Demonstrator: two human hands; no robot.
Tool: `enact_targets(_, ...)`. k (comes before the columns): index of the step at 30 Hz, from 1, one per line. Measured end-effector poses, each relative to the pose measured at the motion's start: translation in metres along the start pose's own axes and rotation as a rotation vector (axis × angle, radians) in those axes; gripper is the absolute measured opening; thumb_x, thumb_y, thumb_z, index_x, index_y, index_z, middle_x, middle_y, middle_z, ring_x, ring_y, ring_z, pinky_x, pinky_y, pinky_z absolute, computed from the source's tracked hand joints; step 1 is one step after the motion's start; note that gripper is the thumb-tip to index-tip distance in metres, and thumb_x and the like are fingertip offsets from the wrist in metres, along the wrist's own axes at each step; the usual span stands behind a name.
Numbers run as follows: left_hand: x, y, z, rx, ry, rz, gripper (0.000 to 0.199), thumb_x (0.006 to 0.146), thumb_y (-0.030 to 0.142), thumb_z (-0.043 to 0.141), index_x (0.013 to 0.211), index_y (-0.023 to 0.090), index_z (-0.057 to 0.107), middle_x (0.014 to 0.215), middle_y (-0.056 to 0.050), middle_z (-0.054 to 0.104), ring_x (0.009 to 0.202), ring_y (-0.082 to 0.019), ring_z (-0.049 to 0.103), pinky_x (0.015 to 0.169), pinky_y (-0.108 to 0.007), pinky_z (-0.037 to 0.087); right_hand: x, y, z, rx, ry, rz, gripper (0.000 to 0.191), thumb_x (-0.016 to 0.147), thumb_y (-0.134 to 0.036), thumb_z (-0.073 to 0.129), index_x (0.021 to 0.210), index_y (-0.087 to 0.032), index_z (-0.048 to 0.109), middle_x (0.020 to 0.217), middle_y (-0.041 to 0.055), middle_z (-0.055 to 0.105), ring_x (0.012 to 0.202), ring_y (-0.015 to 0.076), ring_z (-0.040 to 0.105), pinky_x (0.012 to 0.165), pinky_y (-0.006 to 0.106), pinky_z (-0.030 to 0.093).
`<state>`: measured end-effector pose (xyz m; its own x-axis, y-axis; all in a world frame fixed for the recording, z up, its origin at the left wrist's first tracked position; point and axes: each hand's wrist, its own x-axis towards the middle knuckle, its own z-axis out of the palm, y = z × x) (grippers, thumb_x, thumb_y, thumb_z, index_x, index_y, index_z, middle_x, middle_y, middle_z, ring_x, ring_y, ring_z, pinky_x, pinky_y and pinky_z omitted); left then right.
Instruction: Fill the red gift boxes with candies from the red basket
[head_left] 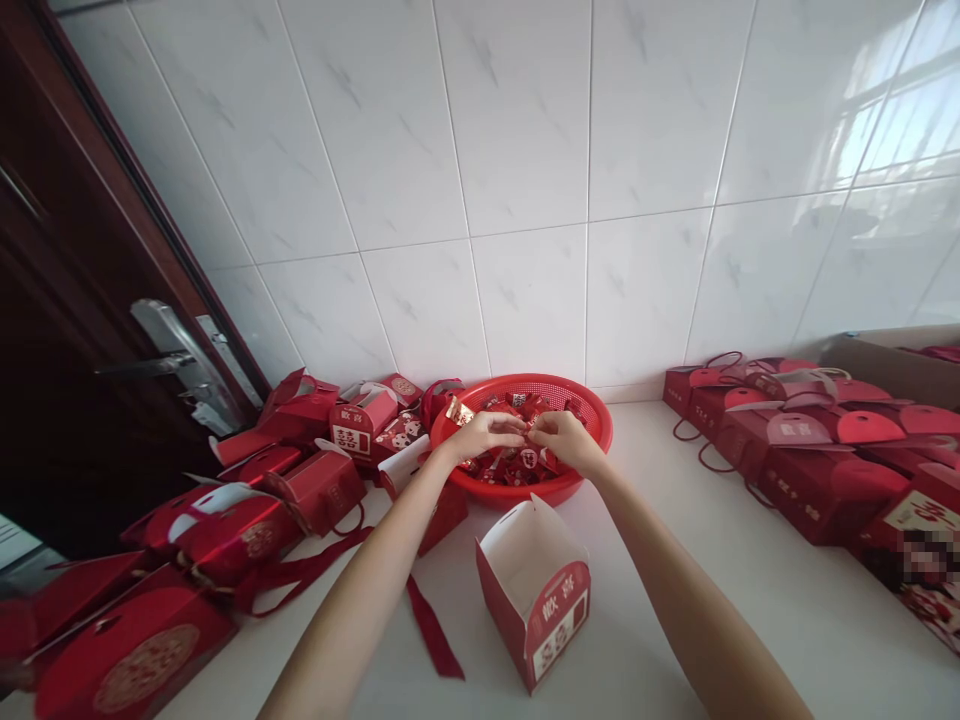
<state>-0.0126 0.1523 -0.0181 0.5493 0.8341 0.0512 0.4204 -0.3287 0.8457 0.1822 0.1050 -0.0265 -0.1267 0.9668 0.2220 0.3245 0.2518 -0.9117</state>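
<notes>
Both hands are over a red plastic basket [598, 445] of small red-wrapped candies [517, 465]. My left hand [487, 437] reaches in from the left, its fingers drawn together and pointing right. Facing it, my right hand [564, 440] has its fingertips pinched, nearly meeting the left ones. What lies between the fingertips is too small to name. In front of the basket, between my forearms, a red gift box [532, 600] stands upright with its top flaps up, showing a white inside; no contents show in it.
Several red gift boxes [247, 530] crowd the left side, some with ribbons; a loose red ribbon [433, 630] lies on the white tabletop [645, 630]. More closed boxes [810, 460] stand in rows at right, beside a cardboard carton [885, 350]. A tiled wall [525, 300] rises behind.
</notes>
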Motion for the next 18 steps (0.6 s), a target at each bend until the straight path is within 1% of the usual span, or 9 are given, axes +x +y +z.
enact_targets(2,0.001,0.0,0.003,0.096,-0.04,-0.035,0.028,0.068,0.026,0.077,0.094,0.016,0.077,0.089,-0.005,0.078,0.089,-0.022,0.07,0.081,-0.03,0.054,-0.001,-0.001,0.0,-0.016,0.017,0.023,0.015,0.071,-0.022,0.061,0.058,-0.019,0.054,0.058,-0.0019,0.057,0.059,0.0134,0.053,0.056,0.025,0.04)
enact_targets(5,0.001,-0.003,0.006,0.244,-0.085,-0.104,0.018,0.059,0.015,0.073,0.076,0.018,0.077,0.072,-0.001,0.075,0.069,-0.018,0.068,0.066,-0.025,0.052,-0.001,-0.002,-0.001,-0.032,0.049,0.055,0.02,0.071,-0.021,0.059,0.054,-0.02,0.048,0.056,-0.0025,0.054,0.057,0.0128,0.051,0.052,0.025,0.037)
enact_targets(7,0.0,-0.006,0.006,0.316,-0.1,-0.149,0.019,0.057,0.011,0.07,0.073,0.018,0.076,0.065,0.002,0.072,0.056,-0.016,0.063,0.057,-0.023,0.048,-0.001,-0.003,-0.001,-0.029,0.045,0.062,0.02,0.071,-0.021,0.059,0.054,-0.02,0.048,0.056,-0.0028,0.054,0.057,0.0127,0.051,0.051,0.025,0.037)
enact_targets(9,-0.001,-0.008,0.006,0.364,-0.084,-0.172,0.02,0.056,0.009,0.068,0.072,0.019,0.076,0.062,0.002,0.071,0.051,-0.015,0.06,0.053,-0.024,0.046,-0.001,-0.003,-0.001,-0.021,0.015,0.063,0.019,0.071,-0.02,0.059,0.054,-0.02,0.051,0.056,-0.0025,0.057,0.056,0.0129,0.052,0.051,0.025,0.038)
enact_targets(12,0.0,-0.011,0.003,0.401,-0.03,-0.174,0.025,0.052,0.004,0.068,0.07,0.019,0.076,0.061,0.001,0.07,0.059,-0.018,0.063,0.058,-0.025,0.048,0.0,-0.001,0.0,-0.001,-0.039,0.061,0.013,0.072,-0.018,0.06,0.059,-0.019,0.059,0.059,-0.0005,0.063,0.058,0.0138,0.057,0.054,0.024,0.042)
enact_targets(14,0.002,-0.013,0.002,0.391,0.005,-0.167,0.031,0.049,0.001,0.069,0.073,0.019,0.078,0.063,0.0,0.072,0.066,-0.021,0.067,0.064,-0.026,0.05,0.0,0.0,0.0,0.008,-0.041,0.059,0.01,0.072,-0.017,0.06,0.063,-0.018,0.063,0.064,0.0009,0.067,0.061,0.0144,0.06,0.056,0.024,0.044)
enact_targets(16,0.004,-0.015,0.001,0.352,0.058,-0.142,0.034,0.052,0.002,0.071,0.08,0.019,0.079,0.071,-0.002,0.075,0.076,-0.023,0.07,0.072,-0.029,0.053,0.0,0.001,0.0,0.01,-0.02,0.058,0.007,0.073,-0.018,0.062,0.066,-0.018,0.064,0.066,0.0012,0.067,0.063,0.0149,0.061,0.057,0.025,0.044)
enact_targets(18,0.007,-0.017,0.0,0.292,0.141,-0.095,0.033,0.06,0.006,0.071,0.089,0.019,0.079,0.088,-0.006,0.078,0.09,-0.025,0.07,0.084,-0.032,0.054,0.0,0.001,-0.001,0.013,-0.002,0.058,0.005,0.073,-0.02,0.063,0.068,-0.019,0.064,0.068,0.0009,0.067,0.064,0.0152,0.061,0.058,0.025,0.044)
